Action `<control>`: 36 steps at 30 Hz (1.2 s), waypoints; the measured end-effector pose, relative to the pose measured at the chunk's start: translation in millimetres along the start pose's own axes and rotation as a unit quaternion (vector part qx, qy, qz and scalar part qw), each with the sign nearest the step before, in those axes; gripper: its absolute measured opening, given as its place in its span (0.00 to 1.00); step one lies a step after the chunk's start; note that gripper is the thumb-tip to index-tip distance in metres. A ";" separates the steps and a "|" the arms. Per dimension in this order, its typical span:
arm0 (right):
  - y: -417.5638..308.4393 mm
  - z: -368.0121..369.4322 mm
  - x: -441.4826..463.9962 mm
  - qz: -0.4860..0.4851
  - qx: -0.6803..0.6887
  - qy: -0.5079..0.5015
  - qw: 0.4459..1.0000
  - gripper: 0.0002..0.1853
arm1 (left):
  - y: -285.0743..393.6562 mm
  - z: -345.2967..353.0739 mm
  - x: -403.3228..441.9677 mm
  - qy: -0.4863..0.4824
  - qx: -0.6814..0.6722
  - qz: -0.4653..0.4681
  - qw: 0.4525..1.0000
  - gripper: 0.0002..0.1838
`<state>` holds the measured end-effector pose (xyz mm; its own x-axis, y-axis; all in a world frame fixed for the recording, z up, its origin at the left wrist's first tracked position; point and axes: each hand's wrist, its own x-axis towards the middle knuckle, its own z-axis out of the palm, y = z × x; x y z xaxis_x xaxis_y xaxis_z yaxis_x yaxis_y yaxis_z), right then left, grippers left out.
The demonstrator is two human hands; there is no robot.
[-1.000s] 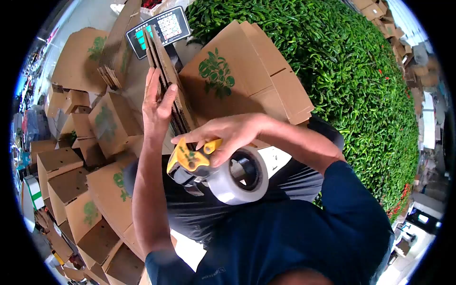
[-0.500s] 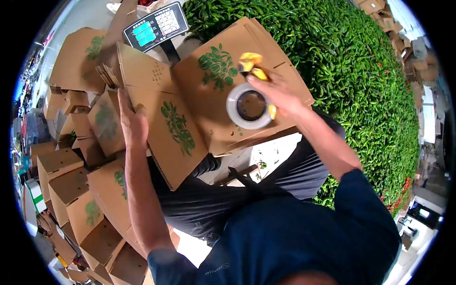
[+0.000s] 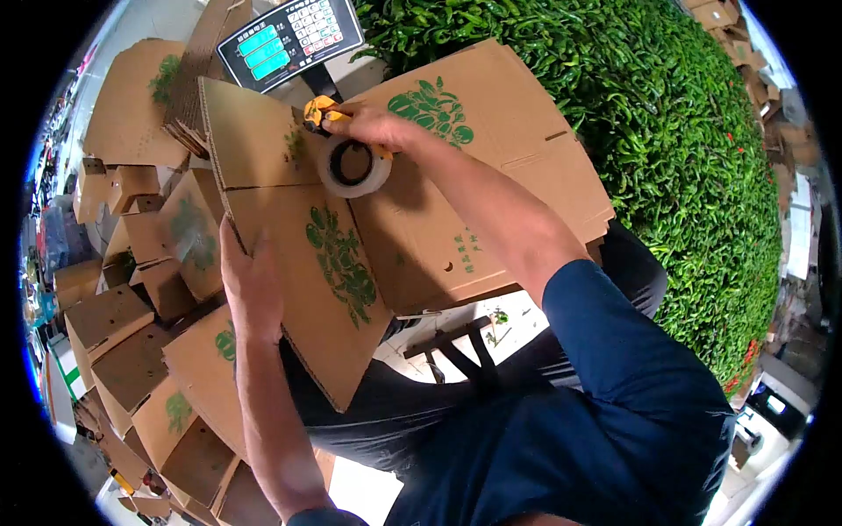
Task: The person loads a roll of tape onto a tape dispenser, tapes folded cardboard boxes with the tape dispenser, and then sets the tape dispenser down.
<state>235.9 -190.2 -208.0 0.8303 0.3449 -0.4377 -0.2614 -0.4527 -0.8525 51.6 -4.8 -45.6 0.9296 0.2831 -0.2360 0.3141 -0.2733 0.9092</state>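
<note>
My left hand (image 3: 254, 285) grips the left edge of an upright cardboard panel (image 3: 294, 254) printed with green peppers. My right hand (image 3: 377, 127) is closed on a yellow-handled tape dispenser (image 3: 323, 112). The dispenser's roll of clear tape (image 3: 373, 180) hangs just below that hand, over the panel's upper right part. Behind and to the right, a larger flat cardboard piece (image 3: 517, 193) with a green print leans at an angle and meets the panel along a fold line. Whether the tape touches the cardboard I cannot tell.
A scale display (image 3: 289, 42) stands at the top. Green peppers (image 3: 684, 193) form a large heap on the right. Several open boxes (image 3: 110, 320) are piled on the left, with folded cardboard (image 3: 197, 88) above them. A dark stool (image 3: 452, 342) shows between the knees.
The cardboard, first a narrow bundle held edge-on, now stands spread open. My right hand has carried the dispenser from my lap over the right cardboard, then left to the panel's upper part.
</note>
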 end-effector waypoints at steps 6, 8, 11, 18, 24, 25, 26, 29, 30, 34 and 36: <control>12.5 25.3 46.9 -0.046 -0.086 -0.096 0.991 0.37 | -10.9 -2.2 4.2 -0.017 0.026 0.022 0.999 0.20; -11.6 20.5 25.3 -0.051 -0.131 -0.115 0.983 0.36 | -8.6 -4.2 4.6 0.002 0.053 0.011 0.999 0.20; -12.6 23.1 25.8 -0.048 -0.181 -0.161 0.969 0.36 | -10.3 -8.3 6.7 0.019 0.062 0.006 0.998 0.20; 24.1 48.1 -8.9 -0.029 -0.213 -0.221 0.951 0.36 | -16.7 -7.2 10.0 0.039 0.026 0.005 0.999 0.22; 68.6 71.7 -138.1 -0.112 -0.161 -0.257 0.946 0.34 | -23.4 -13.5 8.8 0.016 0.008 0.013 1.000 0.22; 75.0 74.5 -149.3 -0.132 -0.165 -0.240 0.948 0.33 | -21.8 -12.3 7.4 0.011 0.025 0.019 0.999 0.22; 80.2 74.3 -155.0 -0.126 -0.149 -0.251 0.948 0.33 | -21.5 -9.7 7.1 0.006 0.009 0.023 1.000 0.22; 76.3 67.8 -162.9 -0.080 -0.146 -0.308 0.937 0.33 | -19.5 -4.7 4.6 0.003 -0.014 0.026 1.000 0.22; 65.6 59.5 -154.7 -0.049 -0.176 -0.341 0.922 0.33 | -18.5 -4.2 4.6 0.010 -0.007 0.024 1.000 0.22; 21.4 26.5 -97.3 -0.102 -0.308 -0.464 0.824 0.36 | -17.2 -1.7 7.3 -0.007 -0.018 0.029 0.999 0.22; 21.0 43.9 -47.9 -0.136 -0.327 -0.550 0.756 0.36 | -18.8 1.7 7.5 -0.003 0.031 0.048 0.998 0.22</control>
<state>169.1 -180.1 -217.5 -0.1961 0.8112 -0.5509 0.4431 -0.4278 -0.7878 53.1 0.9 -65.0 0.9570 0.2471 -0.1518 0.2353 -0.3554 0.9046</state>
